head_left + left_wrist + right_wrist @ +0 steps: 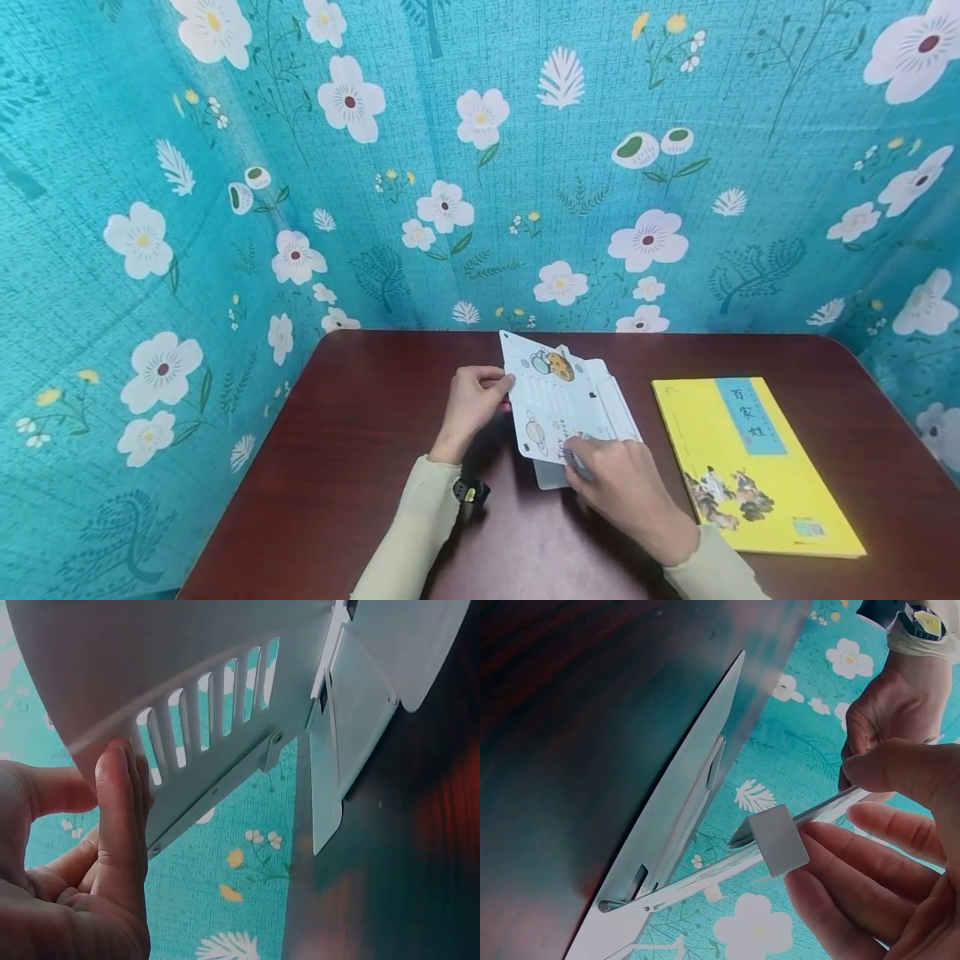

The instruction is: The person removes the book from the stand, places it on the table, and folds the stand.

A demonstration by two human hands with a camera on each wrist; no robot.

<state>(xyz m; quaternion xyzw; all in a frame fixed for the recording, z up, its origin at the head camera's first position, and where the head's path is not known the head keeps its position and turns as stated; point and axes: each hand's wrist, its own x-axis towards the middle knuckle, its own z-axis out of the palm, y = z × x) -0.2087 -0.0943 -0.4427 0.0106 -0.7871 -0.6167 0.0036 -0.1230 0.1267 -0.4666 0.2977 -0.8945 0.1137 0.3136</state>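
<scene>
A white metal folding book stand (536,396) with cartoon planet and character prints stands partly unfolded on the table. Its printed panel leans up from a flat base (679,810). My left hand (474,404) pinches the panel's left edge between thumb and fingers. In the left wrist view, the fingers lie along the panel's back beside a row of slots (206,709). My right hand (630,483) pinches the panel's near edge with thumb and index finger. A small bent tab (781,840) on the stand sits by the right fingertips.
To the right, a yellow book (750,475) with a blue title strip lies flat on the dark red wooden table (337,442). A teal floral cloth (480,208) hangs behind the table and along its sides. A black wrist device (471,492) is on the left sleeve.
</scene>
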